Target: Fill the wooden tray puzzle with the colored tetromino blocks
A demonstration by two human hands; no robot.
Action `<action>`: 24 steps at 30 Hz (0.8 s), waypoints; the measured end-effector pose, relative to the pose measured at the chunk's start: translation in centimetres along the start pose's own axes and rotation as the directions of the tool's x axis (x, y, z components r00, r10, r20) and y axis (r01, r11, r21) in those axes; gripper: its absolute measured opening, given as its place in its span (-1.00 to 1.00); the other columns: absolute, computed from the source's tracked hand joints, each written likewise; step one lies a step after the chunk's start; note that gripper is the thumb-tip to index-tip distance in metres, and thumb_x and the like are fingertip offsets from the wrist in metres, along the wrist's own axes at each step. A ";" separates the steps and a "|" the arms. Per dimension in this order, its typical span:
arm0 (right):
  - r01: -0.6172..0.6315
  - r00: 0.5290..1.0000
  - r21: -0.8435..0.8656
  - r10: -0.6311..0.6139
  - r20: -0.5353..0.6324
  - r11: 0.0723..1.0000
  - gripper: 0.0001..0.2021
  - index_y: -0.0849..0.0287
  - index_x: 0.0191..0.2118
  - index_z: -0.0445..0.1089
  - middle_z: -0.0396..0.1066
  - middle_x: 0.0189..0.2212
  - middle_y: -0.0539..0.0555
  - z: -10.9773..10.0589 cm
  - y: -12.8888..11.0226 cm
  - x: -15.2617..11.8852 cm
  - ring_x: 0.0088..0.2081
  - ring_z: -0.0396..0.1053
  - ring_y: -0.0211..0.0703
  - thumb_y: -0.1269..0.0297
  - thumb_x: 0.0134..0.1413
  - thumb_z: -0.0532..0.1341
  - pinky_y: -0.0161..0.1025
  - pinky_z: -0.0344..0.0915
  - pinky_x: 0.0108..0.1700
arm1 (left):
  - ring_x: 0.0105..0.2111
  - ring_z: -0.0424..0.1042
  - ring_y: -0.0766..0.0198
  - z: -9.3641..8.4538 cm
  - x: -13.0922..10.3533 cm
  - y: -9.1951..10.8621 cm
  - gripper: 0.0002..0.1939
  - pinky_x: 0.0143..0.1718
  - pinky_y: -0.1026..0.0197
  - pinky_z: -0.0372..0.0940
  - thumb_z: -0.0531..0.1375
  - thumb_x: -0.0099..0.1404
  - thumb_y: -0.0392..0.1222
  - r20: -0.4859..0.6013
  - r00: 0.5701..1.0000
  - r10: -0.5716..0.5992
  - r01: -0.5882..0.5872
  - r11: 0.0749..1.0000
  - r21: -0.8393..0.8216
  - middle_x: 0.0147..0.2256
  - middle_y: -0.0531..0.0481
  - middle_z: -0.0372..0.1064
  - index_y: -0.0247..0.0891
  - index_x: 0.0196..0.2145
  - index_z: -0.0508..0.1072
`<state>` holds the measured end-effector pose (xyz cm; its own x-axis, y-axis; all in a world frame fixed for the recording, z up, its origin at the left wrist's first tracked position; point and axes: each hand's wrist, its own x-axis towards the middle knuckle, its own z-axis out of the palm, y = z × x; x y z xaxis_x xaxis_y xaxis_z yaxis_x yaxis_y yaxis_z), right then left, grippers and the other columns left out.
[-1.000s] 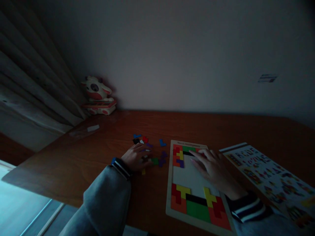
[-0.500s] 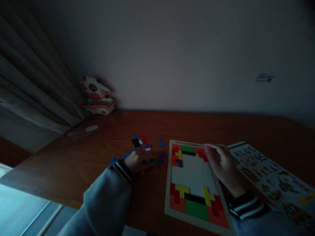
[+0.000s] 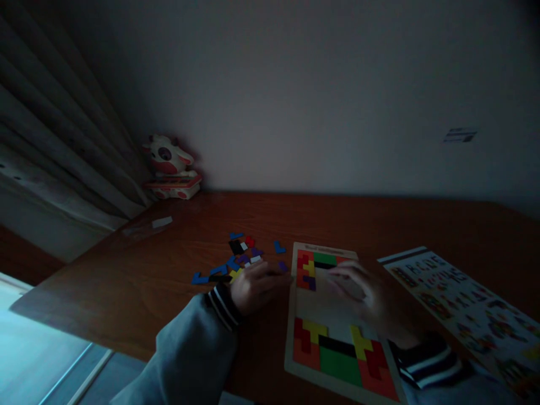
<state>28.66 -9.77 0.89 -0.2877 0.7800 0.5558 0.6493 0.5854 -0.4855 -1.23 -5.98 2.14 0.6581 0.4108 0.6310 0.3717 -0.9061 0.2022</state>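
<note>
A wooden puzzle board (image 3: 289, 337) lies on the table, with red, orange, yellow, green, black and purple pieces along its top and bottom and a bare middle. My left hand (image 3: 258, 286) is at the board's left edge, its fingers pressed together; whatever they hold is hidden. Over the upper right part of the board hovers my right hand (image 3: 363, 289), blurred, with thumb and fingers apart and nothing seen between them. Loose pieces, among them a blue one (image 3: 279, 247) and a black one (image 3: 235, 247), lie left of the board.
A printed pattern sheet (image 3: 459, 298) lies right of the board. At the table's back left corner stands a cow figure (image 3: 169, 163) on a base, and a clear plastic wrapper (image 3: 145, 226) lies in front of it. A curtain (image 3: 54, 129) hangs at the left.
My left hand has moved right, from the loose pieces to the board's edge. My right hand has shifted left from the board's right edge to above its inside. The view has shifted slightly.
</note>
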 end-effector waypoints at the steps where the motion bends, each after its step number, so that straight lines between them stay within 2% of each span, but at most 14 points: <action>1: 0.039 0.998 0.030 -0.041 0.050 0.999 -0.83 0.02 -0.07 0.41 0.46 -0.16 0.08 0.3 -0.5 -0.1 -0.11 0.46 -0.10 0.19 0.26 0.19 -0.13 0.45 -0.08 | -0.26 0.50 0.26 0.5 0.3 0.7 -0.77 -0.21 0.21 0.45 0.10 0.43 -0.27 -0.017 1.000 0.005 -0.005 1.000 -0.002 -0.22 -0.09 0.51 -0.19 -0.05 0.51; 4: 0.095 0.989 0.082 -0.104 0.109 0.992 -0.75 0.00 0.00 0.39 0.47 -0.12 0.08 1.1 -1.4 -0.3 -0.06 0.45 -0.10 0.17 0.22 0.25 -0.13 0.46 -0.03 | -0.30 0.50 0.30 2.0 1.1 2.3 -0.80 -0.27 0.27 0.45 0.11 0.43 -0.24 -0.055 0.998 0.017 -0.021 0.997 -0.068 -0.25 -0.07 0.52 -0.20 -0.10 0.52; 7: 0.131 0.987 0.113 -0.141 0.084 0.985 -0.83 0.01 -0.08 0.43 0.49 -0.21 0.06 1.5 -1.4 -0.5 -0.15 0.49 -0.13 0.19 0.23 0.24 -0.17 0.49 -0.11 | -0.30 0.51 0.30 3.5 1.8 3.3 -0.83 -0.23 0.27 0.45 0.13 0.43 -0.20 -0.081 0.997 -0.008 -0.001 0.993 -0.114 -0.24 -0.05 0.53 -0.22 -0.13 0.52; 10: 0.133 0.988 0.141 -0.142 0.061 0.981 -0.88 0.03 -0.15 0.47 0.49 -0.26 0.06 1.4 -1.1 -0.4 -0.22 0.50 -0.16 0.23 0.27 0.19 -0.24 0.50 -0.20 | -0.26 0.51 0.30 4.2 2.3 3.8 -0.82 -0.18 0.26 0.44 0.13 0.44 -0.16 -0.075 0.996 -0.047 0.039 0.994 -0.105 -0.24 -0.05 0.53 -0.22 -0.12 0.50; 13: 0.080 0.997 0.107 -0.081 -0.004 0.991 -0.86 0.04 -0.19 0.48 0.51 -0.28 0.07 0.8 -0.6 -0.3 -0.24 0.51 -0.14 0.20 0.28 0.17 -0.23 0.50 -0.22 | -0.18 0.50 0.22 3.6 2.5 3.2 -0.74 -0.11 0.17 0.44 0.13 0.43 -0.06 -0.030 0.995 -0.096 0.096 0.995 -0.020 -0.16 -0.10 0.52 -0.22 -0.04 0.46; 16: 0.015 0.995 0.029 -0.013 -0.095 0.999 -0.84 0.06 -0.22 0.46 0.51 -0.29 0.08 0.2 0.3 -0.2 -0.26 0.51 -0.11 0.16 0.27 0.17 -0.19 0.49 -0.23 | -0.10 0.47 0.13 1.7 1.7 1.0 -0.73 -0.01 0.04 0.39 0.10 0.43 -0.09 -0.050 0.970 -0.238 0.243 0.956 0.163 -0.06 -0.16 0.47 -0.21 0.00 0.44; 18: -0.040 0.988 -0.017 0.037 -0.151 0.999 -0.83 0.08 -0.21 0.45 0.50 -0.30 0.09 0.0 1.2 -0.3 -0.30 0.49 -0.11 0.14 0.26 0.18 -0.19 0.46 -0.28 | -0.07 0.45 0.06 0.0 0.7 -1.4 -0.75 0.01 -0.01 0.37 0.08 0.42 -0.14 -0.123 0.897 -0.425 0.441 0.841 0.313 -0.06 -0.18 0.45 -0.22 -0.06 0.48; 20: -0.101 0.978 -0.044 0.091 -0.188 0.994 -0.81 0.10 -0.21 0.43 0.47 -0.33 0.09 -0.2 2.0 -0.5 -0.36 0.45 -0.12 0.11 0.25 0.18 -0.19 0.42 -0.34 | -0.07 0.44 -0.03 -1.5 -0.6 -3.8 -0.72 -0.02 -0.05 0.37 0.11 0.38 -0.09 -0.169 0.772 -0.613 0.617 0.657 0.433 -0.06 -0.22 0.44 -0.25 -0.06 0.50; 22: -0.146 0.969 -0.062 0.130 -0.208 0.987 -0.79 0.10 -0.21 0.42 0.45 -0.33 0.09 -0.2 2.7 -0.7 -0.39 0.43 -0.13 0.08 0.25 0.17 -0.19 0.40 -0.35 | -0.10 0.45 -0.04 -2.6 -1.8 -5.8 -0.68 -0.06 -0.04 0.37 0.12 0.37 0.01 -0.179 0.647 -0.741 0.706 0.493 0.508 -0.10 -0.21 0.46 -0.22 -0.09 0.51; 24: -0.159 0.967 -0.077 0.140 -0.214 0.984 -0.78 0.10 -0.21 0.41 0.45 -0.31 0.09 -0.1 3.0 -0.9 -0.37 0.43 -0.12 0.07 0.24 0.17 -0.17 0.39 -0.32 | -0.10 0.47 0.00 -3.2 -2.7 -7.1 -0.65 -0.02 0.00 0.34 0.13 0.35 0.07 -0.097 0.614 -0.783 0.691 0.474 0.547 -0.11 -0.17 0.50 -0.19 -0.10 0.53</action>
<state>30.95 -8.75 -0.99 -0.0369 0.7885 0.6139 0.7389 0.4351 -0.5145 -7.73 -0.98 1.43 0.0495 0.9521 0.3018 0.9884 -0.0901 0.1221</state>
